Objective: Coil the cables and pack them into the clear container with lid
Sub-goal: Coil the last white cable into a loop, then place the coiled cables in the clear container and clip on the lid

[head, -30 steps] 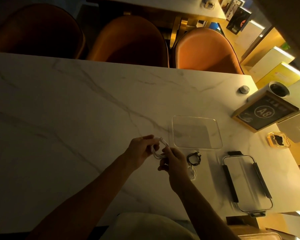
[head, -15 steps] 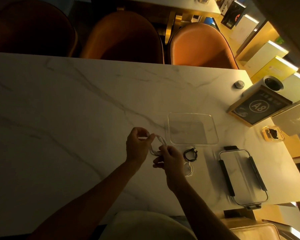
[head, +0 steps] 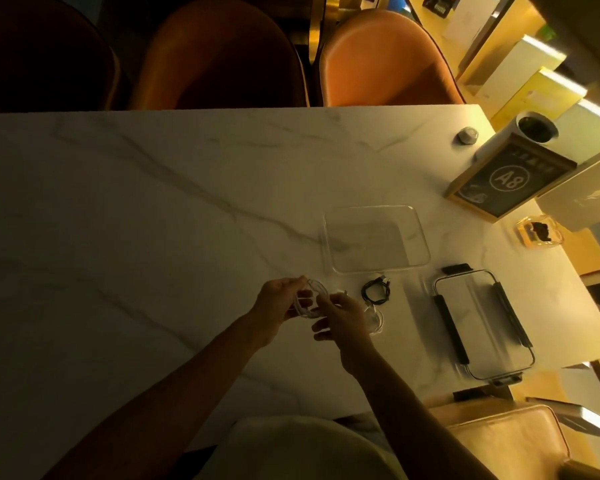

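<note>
I'm looking down at a marble table (head: pixel 153 209) in dim amber light, and both hands are busy just above it. My left hand (head: pixel 280 299) has its fingers curled round one side of a white cable (head: pixel 313 301), which is wound into a small loop. My right hand (head: pixel 343 318) pinches the other side of that same loop, thumb and fingers closed on it. The loop hangs between the two hands, a little off the tabletop as far as I can tell.

Just right of my right hand a second pale cable (head: pixel 376 318) lies loose on the marble, partly hidden behind my knuckles. Beyond it sits a black cable (head: pixel 376 291), already wound into a tidy ring, lying just in front of the clear container (head: pixel 413 216). The container stands open with nothing in it. Its lid (head: pixel 520 367) lies apart to the right, near the table edge, with dark clips along its long sides.

Farther right I see a framed A8 sign (head: pixel 510 180), a white cup (head: pixel 537 128) behind it, and a small amber glass dish (head: pixel 539 232). Three orange chairs (head: pixel 388 64) line the far side.
</note>
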